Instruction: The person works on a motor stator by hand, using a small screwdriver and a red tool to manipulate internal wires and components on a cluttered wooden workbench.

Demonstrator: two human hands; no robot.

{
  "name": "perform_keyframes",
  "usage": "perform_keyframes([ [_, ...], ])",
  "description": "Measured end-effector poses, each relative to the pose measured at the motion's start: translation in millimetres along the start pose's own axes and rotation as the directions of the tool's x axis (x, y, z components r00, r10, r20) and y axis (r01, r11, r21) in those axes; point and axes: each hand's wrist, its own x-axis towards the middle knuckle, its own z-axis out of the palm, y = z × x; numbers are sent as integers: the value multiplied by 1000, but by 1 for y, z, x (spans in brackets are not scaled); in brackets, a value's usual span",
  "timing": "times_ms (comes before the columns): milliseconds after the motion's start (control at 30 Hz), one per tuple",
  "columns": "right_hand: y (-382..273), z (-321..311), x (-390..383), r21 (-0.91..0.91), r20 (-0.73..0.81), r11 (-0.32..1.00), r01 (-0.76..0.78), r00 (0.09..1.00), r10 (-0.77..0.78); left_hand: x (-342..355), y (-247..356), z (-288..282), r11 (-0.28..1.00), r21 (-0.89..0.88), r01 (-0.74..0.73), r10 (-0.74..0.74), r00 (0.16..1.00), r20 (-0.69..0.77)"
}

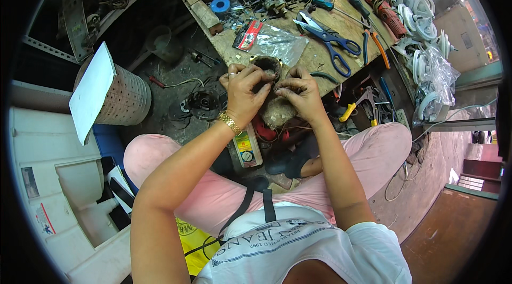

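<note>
At the near edge of the workbench, a round, worn metal motor housing (278, 114) rests below my fingers, and a dark, hollow ring-shaped opening (265, 62) shows just behind them. My left hand (245, 89), with a gold watch on its wrist, has its fingers closed in a pinch over the opening. Close beside it, my right hand (301, 94) is pinched too, fingertips nearly meeting the left ones. Whatever lies between the fingertips is too small or hidden to name. A clear plastic bag (280, 44) lies just beyond the hands.
Blue-handled scissors (332, 44), orange-handled pliers (377, 47) and a red angle grinder (385, 12) lie on the wooden workbench (226, 44). A yellow multimeter (246, 149) stands below the hands. A perforated drum (125, 97) is at left; white fan parts (424, 17) are piled at right.
</note>
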Motion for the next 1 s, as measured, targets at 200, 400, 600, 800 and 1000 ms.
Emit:
perform_keyframes([
  [200, -1, -1, 4, 84, 61, 987, -135, 990, 131, -1, 0, 0, 1000, 16, 9, -9, 1000, 9],
  [400, 3, -2, 6, 172, 87, 967, -189, 980, 177, -1, 0, 0, 999, 40, 0, 0, 1000, -2],
  [600, -1, -4, 8, 132, 111, 967, -219, 972, 206, -2, -1, 1, 1000, 21, -7, 7, 1000, -5],
  [800, 3, -5, 8, 162, 123, 953, -256, 963, 238, -3, -2, 1, 999, 43, 18, -19, 999, 29],
  [1000, 1, -6, 9, 139, 135, 956, -258, 961, 239, -4, -4, 2, 1000, 8, 22, -22, 999, 31],
])
